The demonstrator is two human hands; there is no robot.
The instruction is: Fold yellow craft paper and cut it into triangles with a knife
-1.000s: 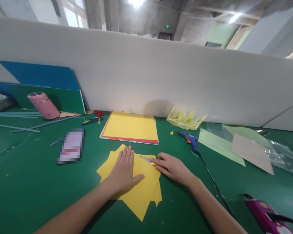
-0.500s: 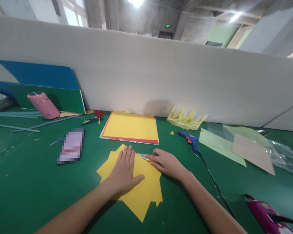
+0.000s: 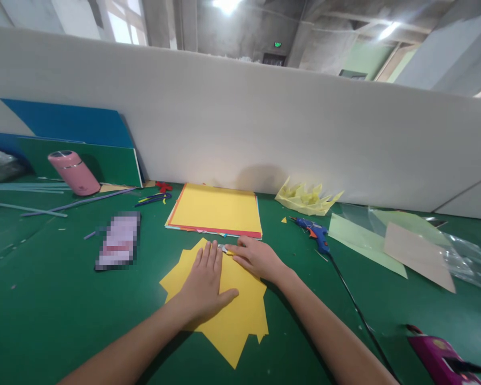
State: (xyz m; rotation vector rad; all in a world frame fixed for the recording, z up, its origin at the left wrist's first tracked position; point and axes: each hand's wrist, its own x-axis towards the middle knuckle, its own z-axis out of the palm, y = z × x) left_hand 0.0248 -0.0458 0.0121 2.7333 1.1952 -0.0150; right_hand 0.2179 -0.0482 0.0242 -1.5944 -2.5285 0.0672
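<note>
Several yellow paper sheets (image 3: 240,310) lie overlapped at angles on the green table (image 3: 56,305). My left hand (image 3: 204,280) presses flat on them, fingers stretched out together. My right hand (image 3: 256,259) is closed on a small cutter with a metal tip (image 3: 225,249), which rests at the far edge of the top sheet, beside my left fingertips. A stack of coloured paper with a yellow top sheet (image 3: 218,209) lies just behind both hands.
A blue glue gun (image 3: 315,232) with a black cord lies to the right, near crumpled yellow paper (image 3: 307,198) and pale green and beige sheets (image 3: 388,240). A blurred package (image 3: 119,240), pink bottle (image 3: 74,172), sticks and boards sit left. A magenta device (image 3: 444,361) is at bottom right.
My right hand has slid the cutter along the paper's edge, up and to the left, toward my left fingertips. My left hand has stayed flat on the sheets.
</note>
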